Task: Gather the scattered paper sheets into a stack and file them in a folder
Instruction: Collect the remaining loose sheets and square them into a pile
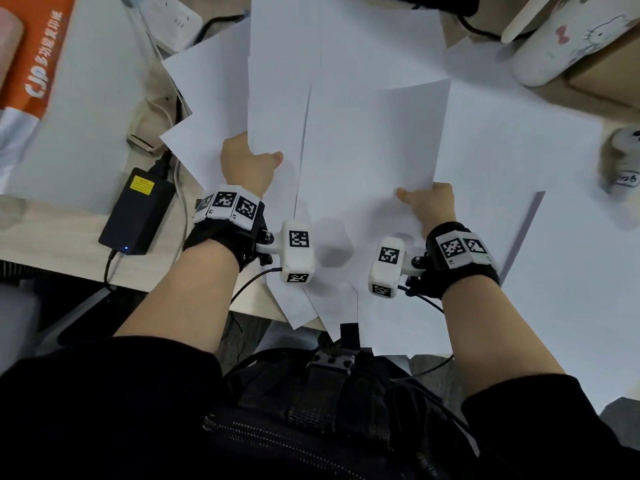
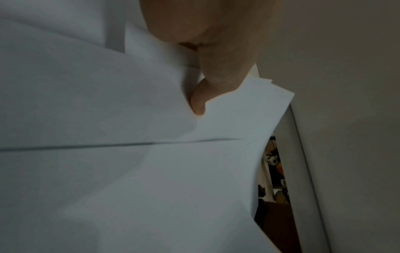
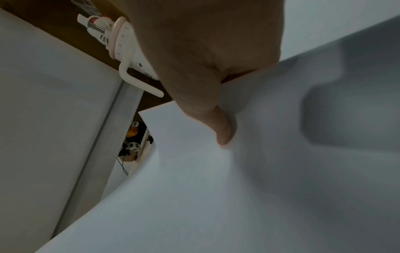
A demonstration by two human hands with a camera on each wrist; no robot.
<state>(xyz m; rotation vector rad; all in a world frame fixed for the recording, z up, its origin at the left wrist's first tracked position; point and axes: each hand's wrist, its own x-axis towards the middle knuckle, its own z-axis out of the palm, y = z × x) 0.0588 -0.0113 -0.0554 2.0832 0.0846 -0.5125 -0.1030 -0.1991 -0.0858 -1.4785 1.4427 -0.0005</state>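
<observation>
Several white paper sheets (image 1: 346,98) lie fanned and overlapping across the desk's middle. My left hand (image 1: 247,164) pinches the left edge of the sheets, thumb on top, fingers hidden beneath. In the left wrist view the thumb (image 2: 216,77) presses on the paper sheets (image 2: 129,171). My right hand (image 1: 431,206) pinches the corner of a sheet near the middle, thumb on top; the right wrist view shows that thumb (image 3: 216,123) on the sheet (image 3: 238,188). A white folder (image 1: 571,254) with a grey edge lies under the sheets at the right.
A black power adapter (image 1: 138,213) with cables sits left of the sheets. An orange-and-white paper pack (image 1: 38,57) and a power strip (image 1: 173,19) lie at the back left. A white cartoon-printed case (image 1: 561,39) rests at the back right, a small jar (image 1: 623,161) at the right edge.
</observation>
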